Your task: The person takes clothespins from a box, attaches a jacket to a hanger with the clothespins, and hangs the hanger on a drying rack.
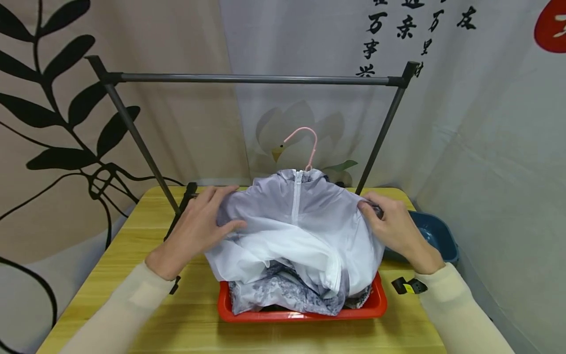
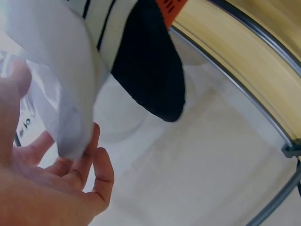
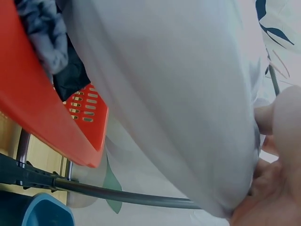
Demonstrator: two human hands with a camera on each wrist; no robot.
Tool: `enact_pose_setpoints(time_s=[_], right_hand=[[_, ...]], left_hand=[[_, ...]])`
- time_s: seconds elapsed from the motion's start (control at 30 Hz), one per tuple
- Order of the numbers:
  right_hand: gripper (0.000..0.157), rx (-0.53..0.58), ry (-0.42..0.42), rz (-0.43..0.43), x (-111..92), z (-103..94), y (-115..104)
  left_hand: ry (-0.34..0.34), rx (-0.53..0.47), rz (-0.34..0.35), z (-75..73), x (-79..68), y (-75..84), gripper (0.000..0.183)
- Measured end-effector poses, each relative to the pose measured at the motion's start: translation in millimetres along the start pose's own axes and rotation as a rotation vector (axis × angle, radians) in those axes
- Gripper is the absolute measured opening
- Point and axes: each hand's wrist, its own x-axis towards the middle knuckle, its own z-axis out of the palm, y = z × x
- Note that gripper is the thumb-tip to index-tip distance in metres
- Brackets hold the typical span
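A white and pale-grey zip jacket (image 1: pixel 323 236) hangs on a pink hanger (image 1: pixel 314 142), whose hook stands up above the collar. The jacket's lower part lies over the red basket (image 1: pixel 305 317). My left hand (image 1: pixel 199 226) is at the shoulder on the left, thumb spread over the front; the left wrist view shows its fingers (image 2: pixel 104 172) loosely bent beside the fabric. At the opposite shoulder my right hand (image 1: pixel 393 223) pinches the cloth between thumb and fingers. Grey patterned clothing (image 1: pixel 283 290) shows beneath the jacket, in the basket.
Behind the basket stands a dark metal rack with a horizontal bar (image 1: pixel 252 78). A blue basin (image 1: pixel 435 233) sits at the right of the wooden table (image 1: pixel 185 314). A printed curtain (image 1: pixel 486 123) hangs at the back.
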Motion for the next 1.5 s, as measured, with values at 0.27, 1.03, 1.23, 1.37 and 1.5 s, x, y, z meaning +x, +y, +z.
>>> enact_pose_setpoints(time_s=[0.27,1.03,1.23,1.37,1.5], right_hand=[[0.011,0.026,0.028,-0.107,1.8,3.1,-1.7],[0.021,0.055,0.107,-0.148,0.6,7.2,-4.2],[0.017,0.027,0.107,-0.121,1.3,7.1,-7.7],[0.018,0.000,0.105,-0.082,-1.3,6.4,-7.4],[0.016,-0.012,0.112,-0.074,-2.6,5.7,-5.9]], left_hand=[[0.023,0.054,0.067,3.3,6.7,9.6,0.044],[0.221,-0.017,0.121,8.9,5.5,17.2,0.020],[0.177,-0.052,0.062,2.8,1.5,16.8,0.025],[0.121,-0.047,0.018,-1.7,-2.8,13.0,0.027],[0.107,-0.029,0.033,-5.1,-6.9,7.9,0.018]])
